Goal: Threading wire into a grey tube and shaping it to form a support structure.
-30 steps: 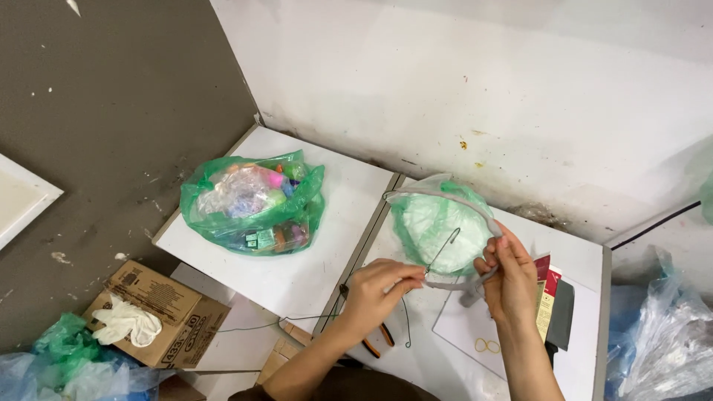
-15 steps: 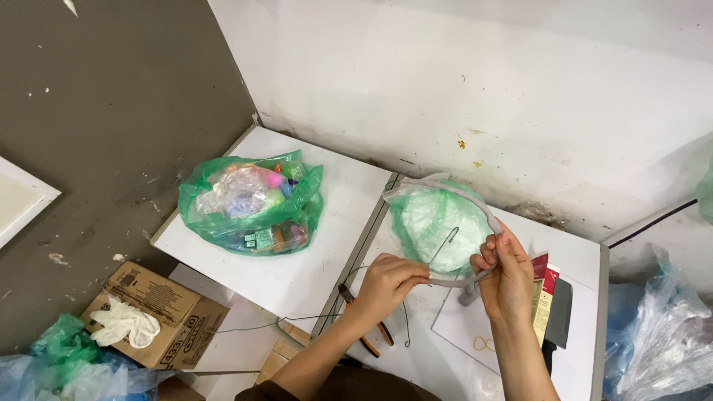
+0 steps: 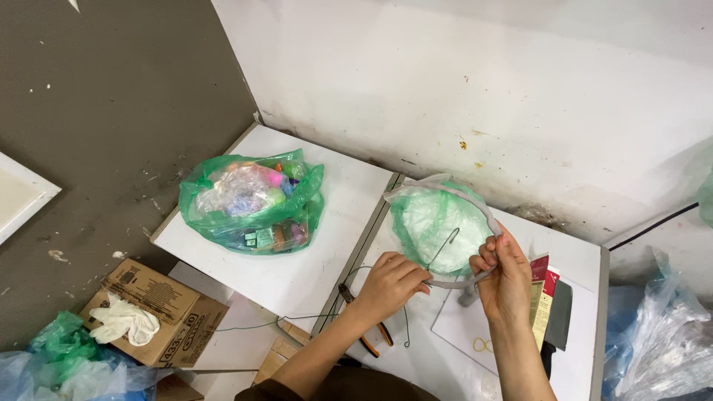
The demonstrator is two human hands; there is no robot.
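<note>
I noted the white table, then the grey hoop above it, its green film partly fitted, left hand pinching thin wire, right hand gripping the rim, binding unfinished.

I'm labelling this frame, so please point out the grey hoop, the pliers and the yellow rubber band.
grey hoop (image 3: pixel 490 215), head view, right side of its curved rim.
pliers (image 3: pixel 369 336), head view, orange handles.
yellow rubber band (image 3: pixel 483 344), head view, its loop.
</note>
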